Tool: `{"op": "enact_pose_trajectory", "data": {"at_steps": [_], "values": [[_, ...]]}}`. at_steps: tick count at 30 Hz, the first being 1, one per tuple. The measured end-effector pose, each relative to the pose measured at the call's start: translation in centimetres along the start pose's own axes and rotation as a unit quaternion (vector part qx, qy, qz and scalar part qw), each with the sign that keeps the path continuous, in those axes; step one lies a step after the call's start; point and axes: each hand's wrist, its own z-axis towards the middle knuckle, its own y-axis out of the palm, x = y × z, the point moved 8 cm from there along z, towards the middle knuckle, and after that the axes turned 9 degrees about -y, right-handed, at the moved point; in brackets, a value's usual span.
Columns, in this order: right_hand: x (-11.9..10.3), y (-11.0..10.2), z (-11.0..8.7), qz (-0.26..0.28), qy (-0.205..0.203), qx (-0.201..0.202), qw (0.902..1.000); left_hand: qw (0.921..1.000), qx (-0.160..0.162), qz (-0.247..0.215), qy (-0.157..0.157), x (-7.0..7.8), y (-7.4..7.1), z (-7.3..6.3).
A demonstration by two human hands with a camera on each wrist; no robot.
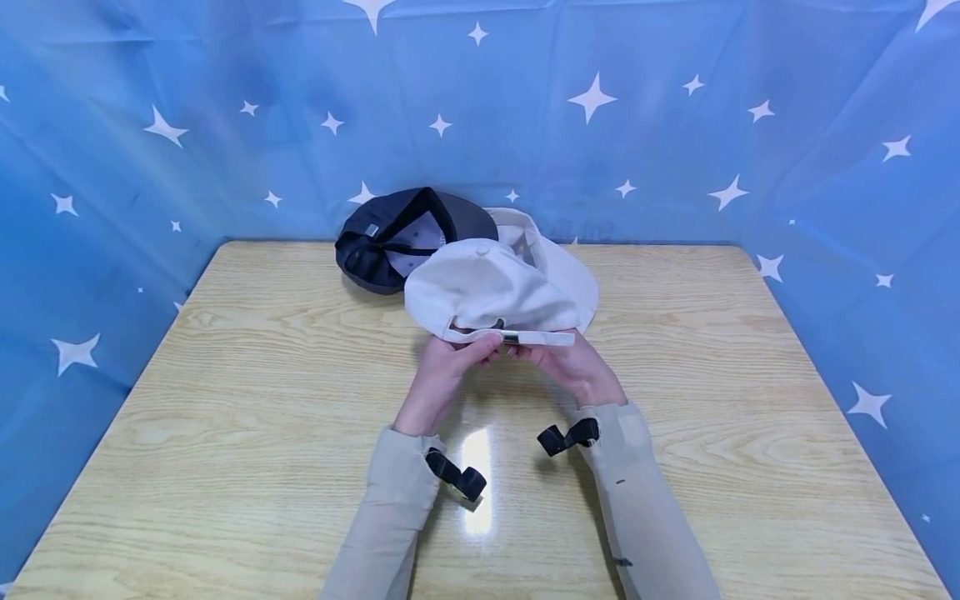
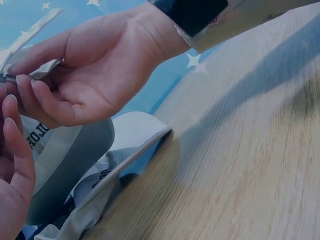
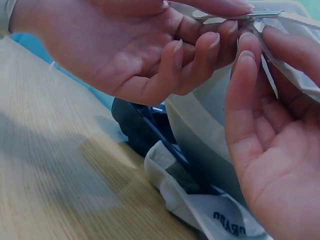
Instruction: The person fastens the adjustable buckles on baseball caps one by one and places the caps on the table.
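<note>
A white baseball cap is held up by both hands, its back adjustment strap facing me. The left hand pinches the strap beside its metal buckle, thumb on top and fingers underneath. From the other side, the right hand grips the strap's other part, its fingertips close to the buckle and to the left fingers. Dark lettering inside the cap shows in the left wrist view. Just behind lies a second white cap, partly hidden by the held one.
At the back left of the wooden table a dark navy cap lies with its inside showing, against the second white cap. A blue star-patterned cloth hangs behind the table and along both sides.
</note>
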Motion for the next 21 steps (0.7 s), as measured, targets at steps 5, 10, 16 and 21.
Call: {"op": "enact_pose_trajectory", "data": {"at_steps": [5, 10, 16, 21], "values": [[-0.07, 0.17, 0.03, -0.002, -0.004, -0.005, 1.0000, 1.0000, -0.008, -0.001, 0.003, -0.15, 0.17, 0.16], [-0.04, 0.18, 0.14, -0.009, 0.001, 0.002, 1.0000, 1.0000, -0.009, 0.000, 0.002, 0.00, 0.20, 0.08], [-0.05, 0.25, 0.24, -0.012, 0.001, -0.004, 0.9999, 0.9999, -0.010, -0.006, -0.002, 0.17, 0.17, 0.01], [-0.08, 0.23, 0.21, -0.008, -0.003, -0.003, 1.0000, 0.9999, -0.008, -0.004, -0.006, 0.26, 0.06, -0.06]]}}
